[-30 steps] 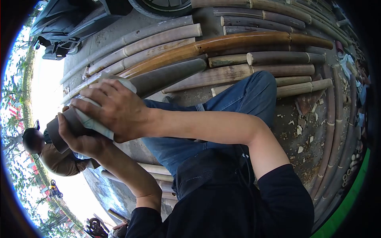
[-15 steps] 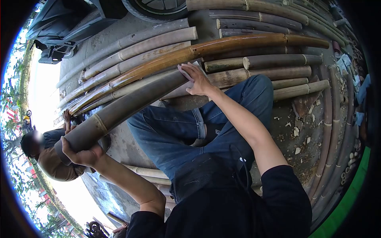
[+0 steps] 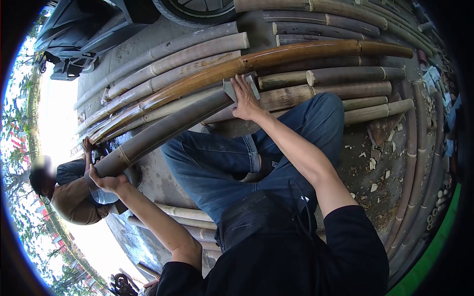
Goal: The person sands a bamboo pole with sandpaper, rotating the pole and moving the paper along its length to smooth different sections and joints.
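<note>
A thick dark brown bamboo pole (image 3: 170, 127) lies slantwise across my lap, its near end at the lower left and its far end at the upper right. Wrapped round that lower-left end, my left hand (image 3: 107, 181) holds the pole up. My right hand (image 3: 245, 101) presses a grey sheet of what looks like sandpaper (image 3: 228, 91) over the pole's upper end, with the fingers laid across it. The sheet's edges stick out on both sides of the hand. The pole's end under the sheet is hidden.
Several bamboo poles lie beyond my knees, among them a glossy varnished one (image 3: 197, 77). A motorbike (image 3: 94, 34) stands at the upper left. A co-worker (image 3: 74, 197) crouches at the left. Wood chips (image 3: 374, 187) litter the floor at the right, beside long poles (image 3: 412, 148).
The pole's lower-left end and my left hand have shifted up and to the right. My right hand's fingers now lie flatter and straighter over the sheet, which shows more on the left.
</note>
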### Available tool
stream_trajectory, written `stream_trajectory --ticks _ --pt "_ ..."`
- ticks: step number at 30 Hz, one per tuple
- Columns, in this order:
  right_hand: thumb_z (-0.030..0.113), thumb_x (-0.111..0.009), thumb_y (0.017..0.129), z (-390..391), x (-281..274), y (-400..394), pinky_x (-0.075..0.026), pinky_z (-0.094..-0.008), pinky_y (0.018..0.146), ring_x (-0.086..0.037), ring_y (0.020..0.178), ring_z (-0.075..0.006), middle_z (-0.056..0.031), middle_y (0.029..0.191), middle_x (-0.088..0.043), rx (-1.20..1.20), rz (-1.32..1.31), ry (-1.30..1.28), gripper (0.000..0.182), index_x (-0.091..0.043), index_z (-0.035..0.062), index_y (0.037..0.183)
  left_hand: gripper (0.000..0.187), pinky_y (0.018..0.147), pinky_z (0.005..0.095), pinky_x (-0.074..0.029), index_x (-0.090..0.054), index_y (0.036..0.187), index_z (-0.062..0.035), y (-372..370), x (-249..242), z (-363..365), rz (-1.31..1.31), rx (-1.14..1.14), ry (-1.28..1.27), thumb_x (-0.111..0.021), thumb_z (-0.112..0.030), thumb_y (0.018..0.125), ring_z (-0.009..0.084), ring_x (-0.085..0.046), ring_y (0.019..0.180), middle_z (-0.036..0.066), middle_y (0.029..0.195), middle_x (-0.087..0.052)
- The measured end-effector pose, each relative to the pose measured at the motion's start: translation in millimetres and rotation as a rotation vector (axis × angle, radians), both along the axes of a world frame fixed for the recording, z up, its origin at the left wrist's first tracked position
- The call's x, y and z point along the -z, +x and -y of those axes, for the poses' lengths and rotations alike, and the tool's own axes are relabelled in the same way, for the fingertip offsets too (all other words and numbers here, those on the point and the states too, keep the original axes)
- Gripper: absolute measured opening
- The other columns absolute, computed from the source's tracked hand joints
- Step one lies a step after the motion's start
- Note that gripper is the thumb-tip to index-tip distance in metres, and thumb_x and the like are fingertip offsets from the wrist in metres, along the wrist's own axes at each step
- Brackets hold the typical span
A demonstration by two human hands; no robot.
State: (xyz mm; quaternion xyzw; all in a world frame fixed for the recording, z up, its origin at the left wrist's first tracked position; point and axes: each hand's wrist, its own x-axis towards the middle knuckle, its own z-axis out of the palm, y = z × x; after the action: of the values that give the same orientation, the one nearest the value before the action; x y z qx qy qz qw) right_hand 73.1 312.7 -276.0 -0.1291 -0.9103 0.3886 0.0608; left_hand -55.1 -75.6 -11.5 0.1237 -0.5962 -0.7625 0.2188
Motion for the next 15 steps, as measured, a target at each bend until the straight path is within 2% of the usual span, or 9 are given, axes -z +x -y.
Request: stream_trajectory --ticks 1,2,4,6,7,10,12,14,15 --pt "0.015 -0.075 0.068 11.8 -8.5 -1.1 -0.009 -0.0528 0.131 -0.005 0.159 -0.0446 -0.031 0.168 -0.013 0.024 0.031 -0.047 0.11 -0.02 -0.007 0.161 0.05 0.096 0.0457 -0.054 -0.059 0.115 0.002 -5.5 8.6 12.1 -0.012 -0.02 0.024 -0.07 -0.039 0.088 0.0305 -0.065 0.098 0.015 0.101 -0.063" --pt "0.013 -0.072 0.073 18.9 -16.7 4.5 -0.01 -0.0505 0.131 -0.006 0.159 -0.0449 -0.0319 0.169 -0.011 -0.003 0.024 -0.033 0.104 -0.019 -0.0072 0.161 0.05 0.096 0.0457 -0.054 -0.059 0.115 0.002 -12.4 19.2 24.4 -0.019 -0.022 0.03 -0.07 -0.039 0.088 0.0305 -0.065 0.098 0.015 0.101 -0.063" --pt "0.007 -0.065 0.081 5.4 11.3 11.7 -0.014 -0.0479 0.131 -0.008 0.158 -0.0479 -0.0316 0.169 -0.01 -0.081 -0.193 -0.025 0.094 -0.019 -0.0023 0.163 0.049 0.096 0.0456 -0.054 -0.058 0.114 0.0014 -18.6 36.4 52.5 0.026 -0.008 0.076 -0.071 -0.037 0.087 0.0309 -0.065 0.098 0.016 0.101 -0.063" --pt "0.005 -0.057 0.085 -12.3 34.2 6.0 -0.016 -0.0465 0.13 -0.008 0.157 -0.0487 -0.033 0.169 -0.01 -0.002 -0.167 -0.041 0.086 -0.019 -0.0033 0.163 0.05 0.096 0.0454 -0.054 -0.057 0.114 0.0015 -15.2 36.2 43.3 0.022 -0.046 0.087 -0.072 -0.037 0.086 0.0309 -0.065 0.097 0.016 0.1 -0.063" --pt "0.004 -0.053 0.087 -19.8 39.3 -2.0 -0.017 -0.0483 0.13 -0.007 0.157 -0.0493 -0.0344 0.168 -0.011 -0.032 -0.164 -0.058 0.08 -0.024 -0.0035 0.161 0.051 0.095 0.0452 -0.054 -0.057 0.114 0.0016 -13.5 38.0 43.6 0.035 -0.051 0.089 -0.073 -0.037 0.085 0.0309 -0.065 0.097 0.016 0.1 -0.064" --pt "0.006 -0.054 0.087 29.9 14.8 13.6 -0.019 -0.0474 0.13 -0.012 0.157 -0.0486 -0.0357 0.166 -0.016 0.099 -0.216 0.034 0.081 -0.022 -0.0099 0.159 0.051 0.094 0.0453 -0.054 -0.058 0.113 0.0006 -11.7 39.9 42.6 0.06 -0.077 0.112 -0.074 -0.037 0.083 0.0306 -0.065 0.095 0.016 0.101 -0.065" --pt "0.004 -0.052 0.088 26.1 15.2 25.2 -0.02 -0.0491 0.129 -0.014 0.155 -0.0516 -0.0366 0.165 -0.017 0.046 -0.309 0.014 0.079 -0.022 -0.01 0.159 0.049 0.094 0.046 -0.053 -0.059 0.112 -0.0008 -11.3 50.0 54.7 0.084 -0.082 0.112 -0.073 -0.038 0.083 0.0305 -0.065 0.095 0.015 0.102 -0.065" --pt "0.003 -0.051 0.089 -0.9 29.2 18.0 -0.02 -0.0527 0.128 -0.011 0.154 -0.0556 -0.0383 0.165 -0.014 -0.003 -0.177 -0.061 0.08 -0.018 -0.011 0.16 0.048 0.094 0.0465 -0.053 -0.06 0.11 -0.0012 -14.1 57.6 62.5 0.049 -0.095 0.09 -0.073 -0.038 0.082 0.0303 -0.064 0.096 0.014 0.102 -0.065" --pt "0.002 -0.05 0.09 -5.9 28.6 7.3 -0.021 -0.0539 0.128 -0.011 0.154 -0.0555 -0.0384 0.165 -0.014 0.08 -0.092 -0.045 0.078 -0.017 -0.0111 0.159 0.048 0.095 0.0465 -0.053 -0.06 0.11 -0.0012 -10.7 58.6 62.3 0.071 -0.097 0.105 -0.073 -0.039 0.082 0.0305 -0.064 0.096 0.015 0.102 -0.065"
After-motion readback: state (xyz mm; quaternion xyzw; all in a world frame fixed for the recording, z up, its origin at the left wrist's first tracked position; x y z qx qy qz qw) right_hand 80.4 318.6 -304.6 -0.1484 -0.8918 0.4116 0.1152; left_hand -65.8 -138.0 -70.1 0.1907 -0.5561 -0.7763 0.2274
